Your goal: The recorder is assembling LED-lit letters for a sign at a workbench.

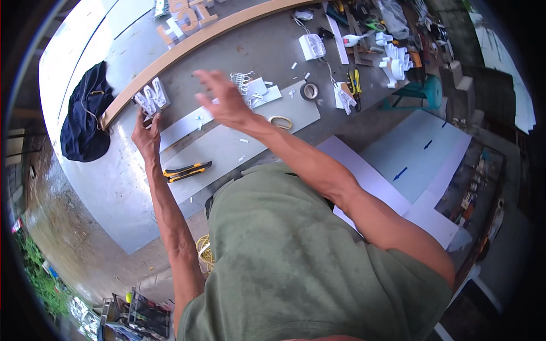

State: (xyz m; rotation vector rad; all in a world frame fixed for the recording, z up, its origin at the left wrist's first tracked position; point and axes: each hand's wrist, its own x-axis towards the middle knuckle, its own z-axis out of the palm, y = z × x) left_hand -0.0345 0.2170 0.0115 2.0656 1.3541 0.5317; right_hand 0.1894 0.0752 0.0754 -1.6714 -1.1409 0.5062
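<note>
Two bare forearms [170,227] reaching out past an olive-green shirt [318,256] over a grey bench [250,40]. Nearest, a yellow-and-black utility knife [196,169] lying on a long grey panel [227,156], with small white scraps [244,140] about and a white strip [179,131] just beyond. Above that strip, the right hand [227,105], blurred, fingers spread and seemingly free of any load. Off to the left, the left hand [147,136], fingers at the near edge of a white letter-shaped piece [152,96]; cannot tell whether pinching or merely touching. Location of that piece: on the bench, close beside a long brown strip [187,46]. Beyond the strip, brown-and-white cut-out letters [186,21]. Step in hand, judging by the pose: steadying or positioning the white piece. For the next move, probably a light, controlled hold needed, without knocking the brown strip.
</note>
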